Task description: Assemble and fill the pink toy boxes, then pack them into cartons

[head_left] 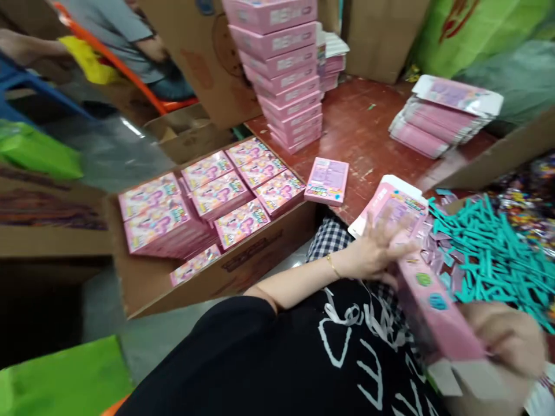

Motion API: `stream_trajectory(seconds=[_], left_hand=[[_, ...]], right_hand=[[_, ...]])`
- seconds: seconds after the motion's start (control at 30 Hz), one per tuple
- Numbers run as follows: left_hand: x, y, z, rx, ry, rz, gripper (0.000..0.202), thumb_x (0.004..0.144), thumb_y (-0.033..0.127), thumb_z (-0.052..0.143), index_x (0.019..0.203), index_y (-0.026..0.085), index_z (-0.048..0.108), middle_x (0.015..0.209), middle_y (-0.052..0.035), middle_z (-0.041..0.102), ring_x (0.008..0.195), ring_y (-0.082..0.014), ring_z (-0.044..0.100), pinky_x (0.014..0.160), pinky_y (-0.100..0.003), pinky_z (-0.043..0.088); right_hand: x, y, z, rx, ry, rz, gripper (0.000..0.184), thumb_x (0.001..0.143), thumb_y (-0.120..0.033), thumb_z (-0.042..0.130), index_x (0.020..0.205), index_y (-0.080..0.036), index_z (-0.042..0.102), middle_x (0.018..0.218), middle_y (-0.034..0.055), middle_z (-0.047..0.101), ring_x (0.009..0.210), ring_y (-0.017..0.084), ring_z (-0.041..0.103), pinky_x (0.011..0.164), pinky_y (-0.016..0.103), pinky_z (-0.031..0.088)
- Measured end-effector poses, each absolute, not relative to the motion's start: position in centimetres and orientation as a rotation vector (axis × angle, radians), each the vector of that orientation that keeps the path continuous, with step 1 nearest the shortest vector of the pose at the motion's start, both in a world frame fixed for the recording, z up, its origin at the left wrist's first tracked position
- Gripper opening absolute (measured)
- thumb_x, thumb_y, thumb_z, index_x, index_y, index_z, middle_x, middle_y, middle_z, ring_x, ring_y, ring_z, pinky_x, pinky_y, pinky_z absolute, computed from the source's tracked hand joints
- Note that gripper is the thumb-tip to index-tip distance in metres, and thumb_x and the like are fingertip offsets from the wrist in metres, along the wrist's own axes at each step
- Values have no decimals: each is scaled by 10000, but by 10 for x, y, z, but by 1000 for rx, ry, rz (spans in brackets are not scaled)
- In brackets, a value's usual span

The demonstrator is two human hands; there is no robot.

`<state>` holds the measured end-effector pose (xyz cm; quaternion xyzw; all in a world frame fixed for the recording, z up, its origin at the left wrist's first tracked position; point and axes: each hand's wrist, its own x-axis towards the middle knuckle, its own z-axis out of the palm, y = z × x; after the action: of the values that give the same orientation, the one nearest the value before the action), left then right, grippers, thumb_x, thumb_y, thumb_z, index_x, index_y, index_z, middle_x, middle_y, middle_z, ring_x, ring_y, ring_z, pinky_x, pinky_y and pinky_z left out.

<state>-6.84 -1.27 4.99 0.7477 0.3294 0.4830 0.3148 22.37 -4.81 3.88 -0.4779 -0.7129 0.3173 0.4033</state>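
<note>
My left hand (376,249), a thin bracelet at its wrist, has its fingers spread over a pink printed carton (401,199) with white flaps. Its palm side is close to the upper end of a long pink box (437,300), and I cannot tell how firmly it touches. My right hand (505,338) is blurred, its fingers curled against the lower end of that box. White flaps stand open at this end. Just beyond the hands lie a heap of teal plastic sticks (489,248) and small pale purple packets (433,242).
An open cardboard box (260,254) at left holds several pink boxes. A tall stack of pink boxes (290,75) rises on the red table (359,127), near a single pink box (327,181) and flattened cartons (442,118). Another person (125,34) sits at upper left.
</note>
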Motion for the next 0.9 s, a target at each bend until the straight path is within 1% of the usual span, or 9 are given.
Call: stream_trajectory(seconds=[0.07, 0.1, 0.2, 0.3, 0.4, 0.57, 0.67, 0.77, 0.9], left_hand=[[-67, -24, 50, 2128, 626, 1003, 456, 696, 503, 817, 1102, 310, 739, 1086, -95, 702, 1172, -342, 630, 1048, -478, 433], [-68, -28, 47, 2148, 560, 940, 404, 716, 498, 801, 1072, 314, 748, 969, -74, 718, 1017, -282, 692, 984, -394, 486], [-74, -34, 35, 2063, 721, 1032, 429, 652, 546, 835, 925, 231, 735, 774, -54, 700, 743, -211, 690, 789, -299, 542], [-87, -34, 24, 1851, 1095, 1180, 586, 507, 580, 900, 877, 187, 673, 840, -63, 719, 769, -227, 686, 759, -322, 560], [-98, -29, 20, 1578, 1309, 1302, 697, 484, 552, 911, 994, 160, 642, 938, -80, 734, 859, -251, 703, 821, -374, 590], [-101, -13, 20, 1253, 1458, 1496, 693, 469, 503, 910, 966, 120, 616, 910, -107, 736, 859, -274, 727, 853, -431, 609], [-91, -10, 18, 1306, 1460, 1478, 711, 468, 474, 917, 1002, 123, 607, 951, -111, 733, 898, -277, 723, 863, -430, 610], [-76, -14, 12, 1469, 1401, 1349, 730, 473, 471, 926, 1041, 143, 607, 965, -83, 724, 899, -257, 712, 851, -394, 610], [-63, -20, 5, 1665, 1326, 1185, 604, 519, 468, 920, 949, 167, 621, 862, -33, 704, 792, -211, 688, 758, -330, 597]], right_hand=[[201, -31, 55, -1017, -2068, 1286, 567, 553, -846, 629, 392, -303, 646, 411, 91, 548, 407, 245, 566, 442, 405, 479], [188, -20, 61, -970, -2124, 1467, 594, 532, -856, 663, 445, -269, 680, 435, 80, 575, 417, 226, 567, 448, 377, 480], [160, 14, 70, -1048, -1779, 1509, 641, 510, -853, 712, 608, -220, 717, 559, 71, 662, 484, 203, 605, 459, 313, 475], [159, 41, 57, -1111, -1301, 1273, 551, 627, -759, 719, 775, -229, 723, 716, 69, 726, 612, 206, 675, 577, 328, 547], [185, 51, 32, -1201, -1161, 933, 447, 675, -633, 749, 813, -210, 710, 784, 73, 739, 695, 208, 695, 705, 370, 580], [248, 36, -3, -1500, -1095, 357, 392, 734, -523, 691, 875, -158, 714, 827, 101, 737, 716, 208, 664, 709, 369, 551], [258, 31, -22, -1647, -1250, 373, 329, 728, -451, 702, 896, -167, 705, 840, 91, 729, 731, 207, 643, 740, 371, 532], [245, 45, -40, -1777, -1483, 479, 335, 592, -271, 806, 890, -184, 679, 841, 62, 705, 787, 217, 624, 825, 389, 506], [235, 76, -56, -1828, -1340, 699, 323, 535, -150, 793, 800, -194, 615, 661, -23, 605, 635, 172, 569, 698, 338, 487]])
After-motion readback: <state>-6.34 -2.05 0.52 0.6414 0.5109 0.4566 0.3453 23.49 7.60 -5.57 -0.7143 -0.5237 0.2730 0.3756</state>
